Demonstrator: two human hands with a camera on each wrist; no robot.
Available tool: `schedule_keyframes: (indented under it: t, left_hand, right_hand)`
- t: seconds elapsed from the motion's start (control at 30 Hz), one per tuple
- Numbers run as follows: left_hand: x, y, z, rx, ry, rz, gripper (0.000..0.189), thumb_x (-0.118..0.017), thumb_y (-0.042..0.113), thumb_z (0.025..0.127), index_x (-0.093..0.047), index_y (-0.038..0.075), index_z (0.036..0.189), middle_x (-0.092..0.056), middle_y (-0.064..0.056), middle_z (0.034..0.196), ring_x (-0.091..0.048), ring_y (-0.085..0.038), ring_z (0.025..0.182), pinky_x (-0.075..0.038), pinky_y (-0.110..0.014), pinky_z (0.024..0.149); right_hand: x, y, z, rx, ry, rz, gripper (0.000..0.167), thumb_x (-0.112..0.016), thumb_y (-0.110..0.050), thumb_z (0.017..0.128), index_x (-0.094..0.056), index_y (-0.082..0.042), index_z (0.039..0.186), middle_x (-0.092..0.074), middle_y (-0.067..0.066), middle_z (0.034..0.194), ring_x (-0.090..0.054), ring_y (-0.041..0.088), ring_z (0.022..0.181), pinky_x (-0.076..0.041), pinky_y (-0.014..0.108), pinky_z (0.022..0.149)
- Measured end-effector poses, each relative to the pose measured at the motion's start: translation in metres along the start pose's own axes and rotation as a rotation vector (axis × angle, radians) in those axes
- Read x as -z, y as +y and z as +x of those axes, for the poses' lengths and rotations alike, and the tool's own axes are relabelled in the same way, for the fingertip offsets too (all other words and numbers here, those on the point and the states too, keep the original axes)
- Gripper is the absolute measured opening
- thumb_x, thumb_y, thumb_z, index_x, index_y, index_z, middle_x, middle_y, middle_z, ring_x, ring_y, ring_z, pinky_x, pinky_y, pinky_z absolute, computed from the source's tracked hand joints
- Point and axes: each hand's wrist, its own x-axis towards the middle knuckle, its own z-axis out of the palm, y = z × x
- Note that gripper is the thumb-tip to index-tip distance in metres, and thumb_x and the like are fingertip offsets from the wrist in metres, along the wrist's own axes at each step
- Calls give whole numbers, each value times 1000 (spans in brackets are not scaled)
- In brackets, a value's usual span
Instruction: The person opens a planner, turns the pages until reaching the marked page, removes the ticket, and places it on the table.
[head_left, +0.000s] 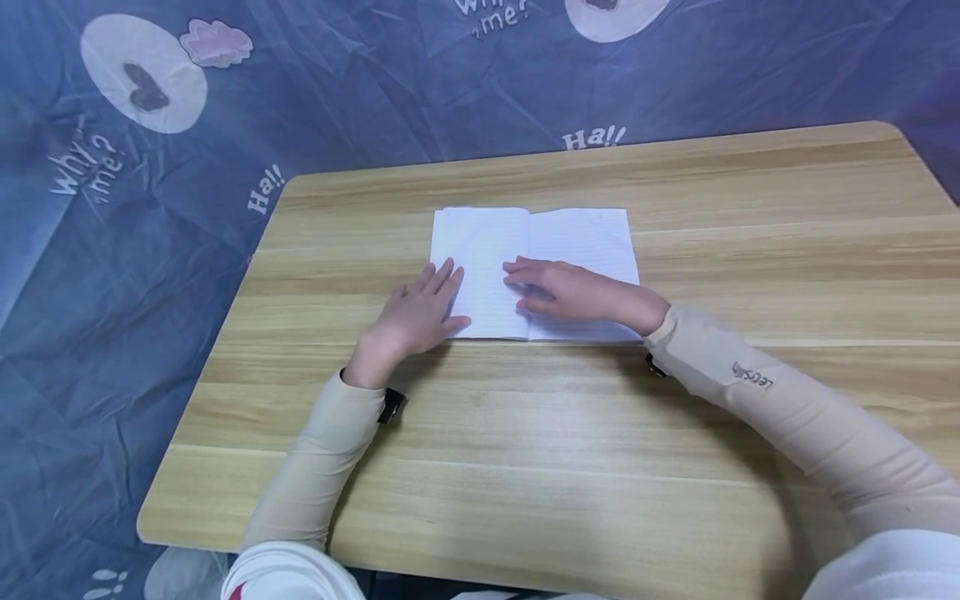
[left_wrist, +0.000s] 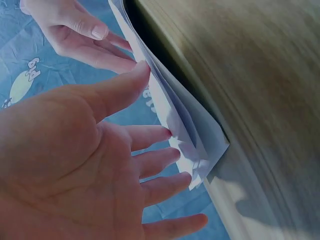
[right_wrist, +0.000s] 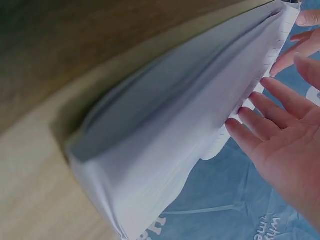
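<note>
An open notebook [head_left: 483, 237] with lined white pages lies on the wooden table. My left hand [head_left: 420, 312] rests at its left edge, fingers spread, fingertips on the left page. Across the centre fold, my right hand [head_left: 566, 289] reaches in from the right page, its fingertips near the fold and its fingers only slightly bent. In the left wrist view, the fingertips [left_wrist: 182, 182] touch the paper by a corner of the notebook [left_wrist: 172, 112]. The right wrist view has the fingers [right_wrist: 250, 135] against the ruled page, with the layered page edges of the notebook [right_wrist: 165, 130] showing below.
The light wooden table [head_left: 480, 467] has rounded corners and extends to both sides of the notebook. Behind it and at the left hangs a blue cloth [head_left: 360, 83] with printed words and shapes. Pale sleeves [head_left: 780, 400] cover both forearms, with a small black device [head_left: 392, 406] at the left wrist.
</note>
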Motion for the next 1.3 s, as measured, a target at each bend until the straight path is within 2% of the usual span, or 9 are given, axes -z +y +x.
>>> schedule_keyframes:
  t: [0.27, 0.57, 0.87, 1.0, 1.2, 1.3]
  left_hand:
    - [-1, 1, -1, 8, -13, -15, 76, -43, 46, 103, -5, 11, 159, 4, -6, 164, 2, -29, 149, -12, -61, 115]
    - [-1, 2, -2, 12, -23, -23, 75, -42, 46, 103, -5, 12, 159, 4, -6, 164, 2, -29, 149, -10, -59, 115]
    - [-2, 2, -1, 15, -18, -21, 75, -42, 46, 103, -5, 12, 159, 4, -5, 164, 3, -28, 149, -11, -59, 115]
    - [-2, 3, 0, 23, -24, -19, 75, -41, 47, 103, -4, 13, 159, 4, -5, 164, 4, -27, 149, -10, -58, 116]
    - [-2, 4, 1, 25, -33, -27, 75, -41, 47, 103, -4, 13, 159, 5, -4, 164, 4, -27, 149, -9, -59, 116]
    - [-2, 4, 1, 27, -33, -35, 75, -41, 47, 103, -4, 13, 159, 4, -4, 164, 4, -27, 149, -9, -59, 116]
  right_hand:
    - [5, 3, 1, -38, 24, -69, 49, -63, -14, 96, -49, 11, 137, -36, 25, 151, -27, 39, 143, -22, 49, 116]
    - [18, 23, 6, -109, 32, -117, 56, -60, -16, 98, -41, 15, 140, -29, 31, 152, -24, 43, 143, -17, 48, 117]
    - [39, 44, 8, -257, 12, -162, 51, -57, -17, 99, -43, 16, 136, -27, 35, 151, -21, 46, 143, -15, 50, 117]
    - [49, 53, 8, -309, 37, -162, 42, -55, -18, 99, -50, 15, 125, -32, 35, 148, -26, 47, 140, -19, 52, 116]
    - [60, 66, 10, -404, 33, -120, 58, -52, -22, 101, -35, 16, 142, -35, 35, 146, -29, 47, 138, -22, 53, 115]
    - [62, 68, 10, -419, 48, -105, 55, -53, -22, 101, -39, 15, 140, -46, 33, 135, -42, 43, 127, -31, 52, 109]
